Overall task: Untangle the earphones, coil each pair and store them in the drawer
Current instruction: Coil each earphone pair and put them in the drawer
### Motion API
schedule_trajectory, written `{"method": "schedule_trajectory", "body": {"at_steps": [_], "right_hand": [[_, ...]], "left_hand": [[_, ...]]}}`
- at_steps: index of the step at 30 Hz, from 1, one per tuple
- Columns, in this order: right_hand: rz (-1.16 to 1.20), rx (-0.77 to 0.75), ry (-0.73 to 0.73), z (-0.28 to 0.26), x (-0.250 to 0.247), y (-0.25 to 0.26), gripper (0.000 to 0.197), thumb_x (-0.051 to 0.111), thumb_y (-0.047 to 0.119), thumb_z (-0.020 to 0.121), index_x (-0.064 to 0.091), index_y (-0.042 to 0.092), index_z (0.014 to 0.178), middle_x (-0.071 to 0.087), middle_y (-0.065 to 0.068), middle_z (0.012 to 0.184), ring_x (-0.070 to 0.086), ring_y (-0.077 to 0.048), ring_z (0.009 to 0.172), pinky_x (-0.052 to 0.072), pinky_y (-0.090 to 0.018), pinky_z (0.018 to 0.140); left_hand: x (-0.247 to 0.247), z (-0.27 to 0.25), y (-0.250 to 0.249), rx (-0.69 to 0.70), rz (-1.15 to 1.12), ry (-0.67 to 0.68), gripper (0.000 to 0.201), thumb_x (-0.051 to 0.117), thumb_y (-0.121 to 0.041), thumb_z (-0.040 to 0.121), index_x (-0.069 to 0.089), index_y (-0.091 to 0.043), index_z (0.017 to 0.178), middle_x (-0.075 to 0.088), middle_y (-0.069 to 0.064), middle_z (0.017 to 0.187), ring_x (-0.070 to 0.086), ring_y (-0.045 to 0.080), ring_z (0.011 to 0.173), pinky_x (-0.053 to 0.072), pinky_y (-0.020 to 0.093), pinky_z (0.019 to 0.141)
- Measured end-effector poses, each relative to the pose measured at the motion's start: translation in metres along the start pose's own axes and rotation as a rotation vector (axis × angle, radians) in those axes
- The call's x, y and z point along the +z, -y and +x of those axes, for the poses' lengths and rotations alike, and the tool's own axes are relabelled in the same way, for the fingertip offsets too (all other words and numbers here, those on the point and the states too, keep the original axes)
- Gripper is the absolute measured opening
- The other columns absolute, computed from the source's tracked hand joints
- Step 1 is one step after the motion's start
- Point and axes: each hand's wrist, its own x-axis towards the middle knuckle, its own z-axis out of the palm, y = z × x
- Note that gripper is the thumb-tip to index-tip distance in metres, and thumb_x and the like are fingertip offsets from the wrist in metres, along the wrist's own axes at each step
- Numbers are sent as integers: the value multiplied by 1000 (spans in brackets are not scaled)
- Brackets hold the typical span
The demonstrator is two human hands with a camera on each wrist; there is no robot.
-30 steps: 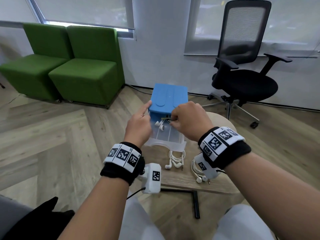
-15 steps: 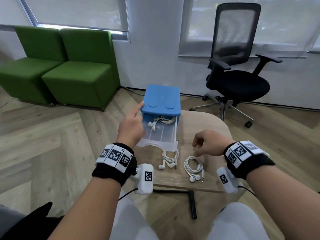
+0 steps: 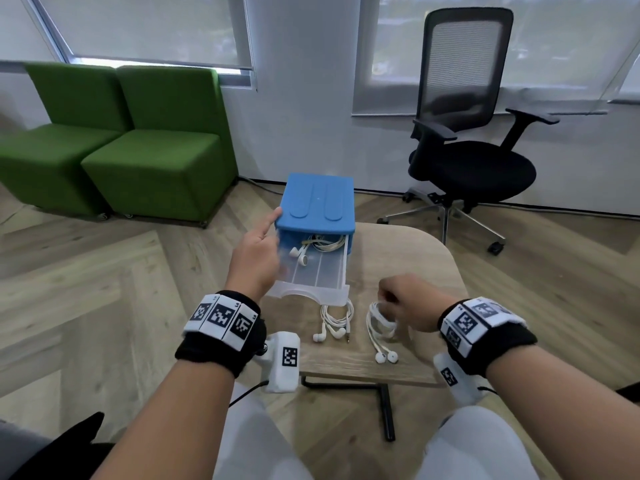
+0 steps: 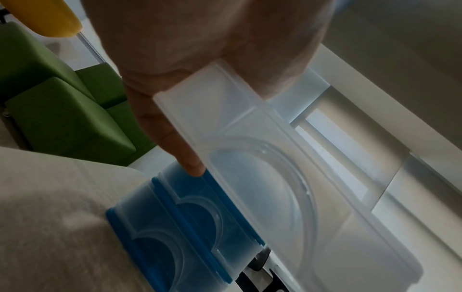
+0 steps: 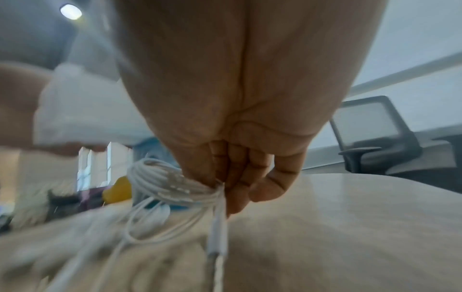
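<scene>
A blue drawer box [image 3: 317,202] stands on the small wooden table [image 3: 415,258], its clear drawer [image 3: 313,275] pulled out toward me. One white coiled earphone pair [image 3: 313,245] lies at the drawer's back. My left hand [image 3: 256,258] grips the drawer's left wall, index finger [image 4: 182,150] straight against the box's [image 4: 175,227] corner. A second coiled pair [image 3: 334,322] lies on the table in front of the drawer. My right hand [image 3: 403,303] pinches a third coil [image 3: 379,320] just right of it; the bundle [image 5: 165,183] and plug hang below the fingers.
A black office chair [image 3: 464,140] stands behind the table on the right. Two green seats [image 3: 114,143] stand at the back left. The table's near edge [image 3: 363,379] is just below the earphones, with my knees under it.
My right hand left the drawer, dropping one pair inside, came back to the table's right side and took hold of the right coil. My left hand stayed on the drawer.
</scene>
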Motion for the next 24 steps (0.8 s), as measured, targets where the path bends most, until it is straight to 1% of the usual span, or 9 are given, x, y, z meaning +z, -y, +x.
{"method": "schedule_trajectory", "body": {"at_steps": [3,5,9,11,15,17,19,21,24], "right_hand": [[138,-50,-153,-2,-19,-6,20,64,21,100,54,26,83,63,11,79,59,-15,76,40,-25,65],[172,-102,-258,-6,-36,-3,22,66,21,98,55,29,80,68,11,74,64,-10,72,47,-31,68],[194,-201,-407,-15,-80,18,17,66,19,97,60,26,83,69,9,73,65,-12,66,55,-38,68],[201,-238,-460,-19,-102,33,15,67,15,97,61,22,84,69,7,71,65,-17,63,55,-37,65],[174,-304,-524,-19,-133,67,14,68,15,96,62,19,84,65,11,67,60,-5,63,44,-22,63],[167,-324,-530,-18,-140,84,12,68,16,96,63,18,85,61,14,64,58,2,64,38,-13,61],[165,-338,-510,-15,-140,97,12,67,18,97,63,18,86,62,14,64,57,2,63,37,-15,61],[139,-320,-483,-8,-132,106,14,66,21,98,61,20,85,62,12,70,56,-4,66,37,-25,66],[66,-247,-417,8,-109,109,16,65,25,99,57,23,85,53,11,84,51,-16,82,37,-32,76]], "left_hand": [[0,-1,0,-4,9,-2,52,38,-17,104,58,-54,136,69,6,114,56,24,69,52,41,64],[1,-1,-1,1,12,-4,51,38,-18,104,58,-54,136,68,4,115,58,25,71,54,43,66],[-1,-2,-2,-14,6,-17,51,39,-17,104,59,-53,134,61,0,75,43,15,54,44,35,55],[-1,-3,-2,-16,-13,-19,52,38,-16,103,60,-53,134,57,-3,68,40,13,50,42,35,54],[1,-6,-2,-29,-49,-2,52,39,-23,99,60,-62,126,73,5,101,57,26,69,58,56,74],[1,-7,-4,-27,-59,-4,52,38,-24,97,60,-63,124,73,1,102,60,29,75,57,61,76],[1,-8,-5,-20,-64,-3,54,37,-20,100,61,-59,128,70,-6,98,60,27,79,58,56,75],[0,-9,-6,-18,-70,5,55,38,-18,98,61,-56,129,72,5,101,56,26,74,56,49,69],[0,-10,-6,-19,-84,7,54,38,-29,87,61,-64,121,74,12,103,62,36,75,59,58,73]]}}
